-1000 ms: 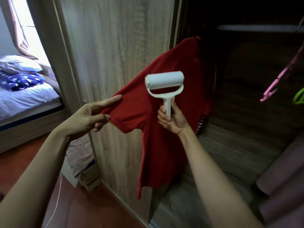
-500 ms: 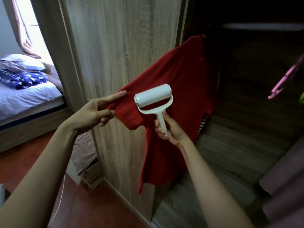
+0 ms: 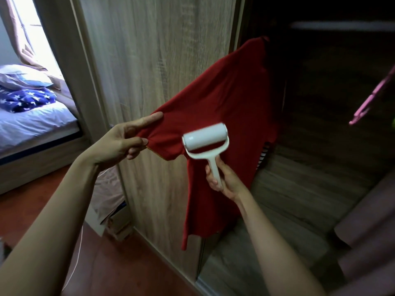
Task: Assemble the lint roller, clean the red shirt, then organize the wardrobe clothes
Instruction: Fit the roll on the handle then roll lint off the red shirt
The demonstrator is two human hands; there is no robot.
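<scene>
Red shirt (image 3: 224, 107): hung at the wardrobe door (image 3: 162, 60) edge.
Left hand (image 3: 119, 144): sleeve hem pinched, drawn away from the door.
Right hand (image 3: 224, 180): fingers closed around lint roller (image 3: 205, 144) handle; roll laid on the sleeve.

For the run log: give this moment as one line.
left hand: pinching sleeve taut | right hand: gripping lint roller | roller on red shirt

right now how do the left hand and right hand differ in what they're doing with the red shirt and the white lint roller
The left hand pinches the sleeve edge of the red shirt and pulls it out sideways; the right hand touches no cloth and grips the handle of the white plastic lint roller. The left forefinger lies straight along the sleeve; the right fingers curl round the handle. Both hands are bare and closed on something.
</scene>
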